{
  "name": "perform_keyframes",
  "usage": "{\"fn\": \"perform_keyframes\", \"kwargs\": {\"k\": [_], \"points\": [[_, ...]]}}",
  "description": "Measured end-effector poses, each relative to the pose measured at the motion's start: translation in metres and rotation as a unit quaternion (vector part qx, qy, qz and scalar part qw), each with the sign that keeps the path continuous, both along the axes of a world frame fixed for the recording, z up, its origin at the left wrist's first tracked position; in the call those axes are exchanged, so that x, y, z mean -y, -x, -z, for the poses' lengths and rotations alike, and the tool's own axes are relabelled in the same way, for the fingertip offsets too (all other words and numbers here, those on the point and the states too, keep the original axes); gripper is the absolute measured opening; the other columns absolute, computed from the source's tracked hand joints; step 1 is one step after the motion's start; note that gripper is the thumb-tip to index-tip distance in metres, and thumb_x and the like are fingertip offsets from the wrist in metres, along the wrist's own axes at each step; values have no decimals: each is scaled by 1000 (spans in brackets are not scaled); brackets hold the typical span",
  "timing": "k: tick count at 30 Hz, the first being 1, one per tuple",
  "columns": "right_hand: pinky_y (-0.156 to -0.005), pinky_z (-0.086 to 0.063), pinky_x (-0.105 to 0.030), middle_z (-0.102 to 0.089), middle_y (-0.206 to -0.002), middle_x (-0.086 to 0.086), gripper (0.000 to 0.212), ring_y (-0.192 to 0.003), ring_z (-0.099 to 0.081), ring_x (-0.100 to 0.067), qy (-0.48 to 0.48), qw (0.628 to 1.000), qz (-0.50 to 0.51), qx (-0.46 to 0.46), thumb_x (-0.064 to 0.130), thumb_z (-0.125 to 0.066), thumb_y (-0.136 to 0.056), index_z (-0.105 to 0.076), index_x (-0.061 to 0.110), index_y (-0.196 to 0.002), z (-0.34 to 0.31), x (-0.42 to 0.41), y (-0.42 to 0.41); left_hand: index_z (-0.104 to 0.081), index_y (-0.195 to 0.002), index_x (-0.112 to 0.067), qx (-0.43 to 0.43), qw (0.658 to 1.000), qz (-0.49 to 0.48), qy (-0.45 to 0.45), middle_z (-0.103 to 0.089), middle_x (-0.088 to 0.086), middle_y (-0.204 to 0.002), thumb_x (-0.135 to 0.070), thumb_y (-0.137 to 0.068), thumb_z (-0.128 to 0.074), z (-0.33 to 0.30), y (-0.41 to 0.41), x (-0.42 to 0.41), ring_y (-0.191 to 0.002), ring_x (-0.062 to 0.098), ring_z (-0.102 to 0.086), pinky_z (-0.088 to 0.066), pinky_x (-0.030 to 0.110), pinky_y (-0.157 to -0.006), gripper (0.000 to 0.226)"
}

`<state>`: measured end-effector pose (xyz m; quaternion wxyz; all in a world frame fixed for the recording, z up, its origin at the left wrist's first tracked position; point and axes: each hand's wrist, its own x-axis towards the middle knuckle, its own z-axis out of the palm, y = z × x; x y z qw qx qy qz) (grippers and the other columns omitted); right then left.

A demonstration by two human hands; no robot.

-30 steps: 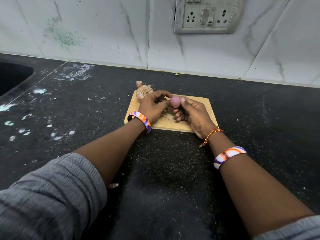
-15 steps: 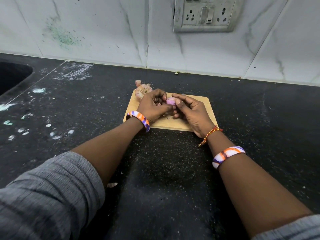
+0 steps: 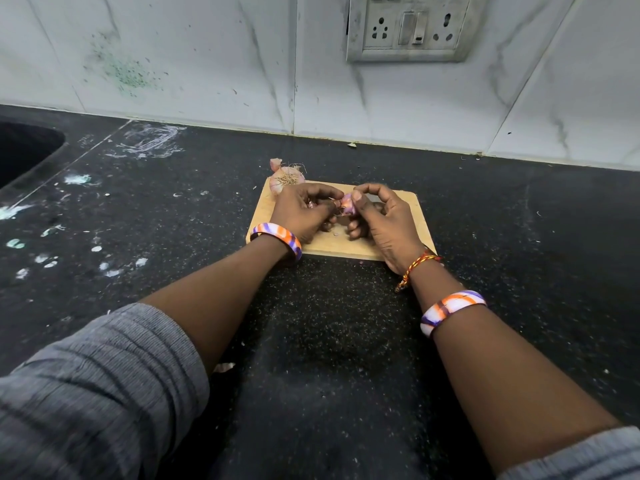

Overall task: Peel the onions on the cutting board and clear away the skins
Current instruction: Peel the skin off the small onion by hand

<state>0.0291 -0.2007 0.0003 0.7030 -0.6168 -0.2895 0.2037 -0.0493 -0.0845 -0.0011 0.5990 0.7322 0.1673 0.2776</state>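
A small wooden cutting board (image 3: 412, 216) lies on the black counter. Above its middle my right hand (image 3: 381, 220) grips a small pink onion (image 3: 347, 206) between thumb and fingers. My left hand (image 3: 301, 211) pinches at the onion's left side, with a bit of pink skin among its fingers. A second onion (image 3: 285, 178), still in its papery skin with dry roots showing, sits at the board's far left corner. A loose piece of skin (image 3: 275, 163) lies just behind it on the counter.
The black stone counter (image 3: 346, 323) carries white smears on its left part. A dark sink (image 3: 20, 150) opens at the far left. A tiled wall with a socket plate (image 3: 408, 27) stands behind. A skin scrap (image 3: 224, 367) lies near my left forearm.
Both hands have stayed over the board. The onion has turned between my fingers, and my left hand has shifted its pinch on the onion's left side.
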Motion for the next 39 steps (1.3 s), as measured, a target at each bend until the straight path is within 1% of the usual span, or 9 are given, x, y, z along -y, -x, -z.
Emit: {"fn": "perform_keyframes", "kwargs": {"k": [7,12,19,23,26,30,34,37,39], "points": [[-39,-48,-19,-56,-44,4,22,-36,-49,-5,16,999,22,18,15,-53,-91,-63,-1,-102,2,-2,-1,-66,-76,-17,-20,1000,-12,10,-61,1,-54,-7,-78,-67,-6,7,6,-37,7,-54,-37,17,-31,10],[-33,-38,-16,-49,-45,-5,25,-31,-44,-6,51,997,41,32,25,-55,-91,-64,2,-84,1,-4,2,-68,-80,-2,-22,999,-18,-15,-62,4,-57,-8,-78,-68,-5,8,7,-37,5,-54,-38,16,-32,6],[-32,-35,-14,-48,-52,-9,34,-31,-41,-5,103,991,53,66,31,-55,-91,-60,2,-73,-2,-3,6,-62,-57,-13,-8,999,-27,-29,-60,2,-47,-3,-79,-65,0,3,4,-37,9,-54,-50,25,-45,24],[-32,-33,-14,-48,-51,-7,37,-29,-39,-4,106,991,60,52,33,-54,-91,-55,9,-62,-6,-3,8,-63,-61,-11,8,997,-43,-60,-59,3,-55,-2,-78,-64,0,3,4,-40,4,-53,-49,23,-45,20],[-31,-30,-13,-47,-50,-7,35,-28,-36,-3,109,991,63,51,34,-55,-90,-57,10,-64,-8,-2,9,-70,-80,-8,16,996,-53,-73,-61,-4,-63,-3,-76,-66,0,2,4,-46,-2,-55,-50,17,-49,7],[-30,-29,-12,-47,-49,-5,34,-27,-36,-4,112,990,67,44,35,-58,-88,-58,11,-64,-7,-3,9,-70,-91,3,12,997,-47,-59,-64,-3,-62,-1,-78,-64,0,1,7,-42,-3,-54,-49,12,-48,14],[-31,-34,-13,-53,-49,-4,19,-30,-41,-4,94,994,39,36,23,-66,-83,-67,9,-96,-4,-1,6,-65,-70,2,7,999,-41,5,-58,-7,-37,1,-81,-61,0,1,7,-32,3,-52,-48,18,-39,12],[-32,-36,-13,-59,-51,7,34,-33,-44,0,86,996,14,33,5,-70,-77,-63,5,-110,-2,0,3,-65,-71,6,12,999,-48,-7,-58,-6,-45,3,-80,-61,-5,4,9,-33,1,-52,-45,12,-38,10],[-33,-35,-12,-59,-60,4,39,-35,-43,1,86,996,2,32,-2,-68,-76,-61,5,-114,-2,1,3,-64,-71,6,8,999,-48,3,-57,-2,-49,5,-81,-60,-5,4,9,-33,2,-53,-45,12,-38,11]]}}
